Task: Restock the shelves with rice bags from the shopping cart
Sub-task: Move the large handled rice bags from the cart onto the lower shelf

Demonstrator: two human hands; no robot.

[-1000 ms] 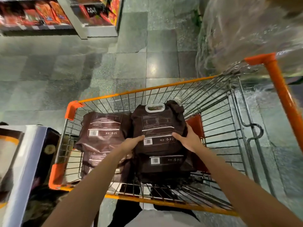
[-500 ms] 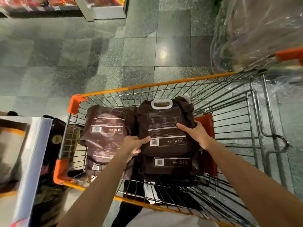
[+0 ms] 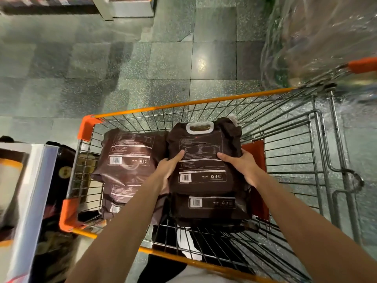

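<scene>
We're on the top rice bag (image 3: 204, 160) now, dark and lying flat at the top of the right-hand stack inside the shopping cart (image 3: 183, 105), its white handle (image 3: 200, 128) pointing away from us. Both arms reach straight down into the basket. The left hand (image 3: 170, 164) grips the bag's left edge with the thumb laid across the printed face, and the right hand (image 3: 240, 164) mirrors it on the right edge, so the fingers on both sides are clamped on that one bag. Most of the fingers curl out of sight round the edges, so we can't tell how far under they go. We also can't tell whether the bag is touching the second bag (image 3: 210, 207) directly beneath it. A left stack (image 3: 130, 158) of matching bags sits just beside it, its lower bags partly hidden by the left forearm. A red flap (image 3: 254, 148) peeks out behind the right hand. Outward, a box (image 3: 30, 180) is cut off at the left edge, a plastic-wrapped load (image 3: 316, 37) blurs at upper right, and a shelf base (image 3: 130, 9) is cropped at the top.
</scene>
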